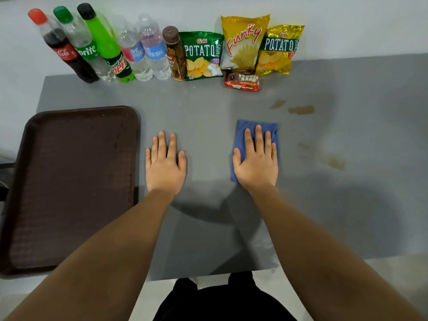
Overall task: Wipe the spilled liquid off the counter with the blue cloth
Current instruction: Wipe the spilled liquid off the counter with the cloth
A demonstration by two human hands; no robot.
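A folded blue cloth lies flat on the grey counter, right of centre. My right hand rests palm-down on top of it, fingers spread, covering its lower half. My left hand lies flat on the bare counter to the left, fingers apart, holding nothing. Brownish patches of spilled liquid show beyond and to the right of the cloth: a pair further back and fainter stains at the right.
A dark brown tray fills the left side, overhanging the front edge. Along the back wall stand several drink bottles and several snack bags, with a chocolate bar pack in front. The counter's front edge runs near my body.
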